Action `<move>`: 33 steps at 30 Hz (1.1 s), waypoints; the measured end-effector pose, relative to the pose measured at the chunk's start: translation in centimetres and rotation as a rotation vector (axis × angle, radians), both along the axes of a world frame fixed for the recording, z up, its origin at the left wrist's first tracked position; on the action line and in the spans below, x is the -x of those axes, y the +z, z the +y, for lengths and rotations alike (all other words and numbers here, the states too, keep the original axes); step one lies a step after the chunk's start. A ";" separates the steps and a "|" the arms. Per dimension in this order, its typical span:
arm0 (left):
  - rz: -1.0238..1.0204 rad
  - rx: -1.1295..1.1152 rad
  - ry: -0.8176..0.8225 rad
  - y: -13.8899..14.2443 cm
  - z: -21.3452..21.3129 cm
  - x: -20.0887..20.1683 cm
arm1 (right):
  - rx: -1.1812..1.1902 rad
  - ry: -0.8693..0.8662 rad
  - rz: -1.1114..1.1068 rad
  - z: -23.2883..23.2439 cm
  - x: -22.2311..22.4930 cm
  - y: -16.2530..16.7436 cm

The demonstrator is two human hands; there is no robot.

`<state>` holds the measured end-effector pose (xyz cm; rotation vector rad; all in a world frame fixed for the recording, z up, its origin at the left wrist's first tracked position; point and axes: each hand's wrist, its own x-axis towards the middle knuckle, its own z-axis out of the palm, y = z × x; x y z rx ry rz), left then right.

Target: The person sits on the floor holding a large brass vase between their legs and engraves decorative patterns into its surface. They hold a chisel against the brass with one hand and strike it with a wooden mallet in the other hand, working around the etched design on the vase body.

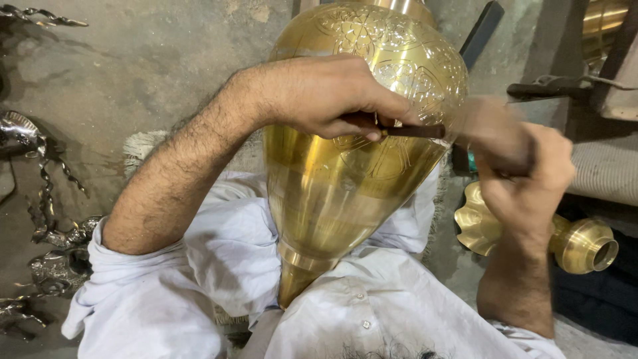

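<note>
A large polished brass vase (332, 193) rests against my lap, its narrow neck toward me and its wide body engraved with floral patterns. My left hand (325, 93) lies on the engraved part and pinches a thin dark chisel (412, 131), its tip on the metal. To the right, my right hand (525, 173) is closed around a wooden-handled hammer (488, 126), which is blurred with motion by the chisel's outer end. White sleeves cover both my upper arms.
A smaller brass piece with a scalloped flare (571, 239) lies on the floor at right. Dark silvery metal ornaments (46, 219) sit along the left edge. A dark metal tool (551, 86) and a ribbed grey surface (605, 169) are at upper right.
</note>
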<state>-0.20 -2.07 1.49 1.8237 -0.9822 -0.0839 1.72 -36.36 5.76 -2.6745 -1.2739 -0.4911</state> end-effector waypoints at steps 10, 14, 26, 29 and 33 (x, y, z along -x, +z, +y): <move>-0.008 -0.054 -0.065 0.7 0.0 0.0 | -0.541 -0.249 0.527 -0.1 1.3 -0.2; 0.041 -0.100 -0.057 0.4 0.0 -0.2 | -0.118 -0.201 0.351 -1.4 1.1 -1.2; 0.119 -0.044 -0.082 -0.3 0.5 -0.7 | -0.457 -0.177 0.668 -2.5 0.9 -0.5; 0.087 0.020 -0.086 -0.4 0.5 -0.5 | -0.096 -0.081 0.219 -0.9 0.3 1.7; 0.093 0.028 -0.055 -0.4 0.8 -0.3 | -0.690 -0.283 0.777 1.0 0.1 2.7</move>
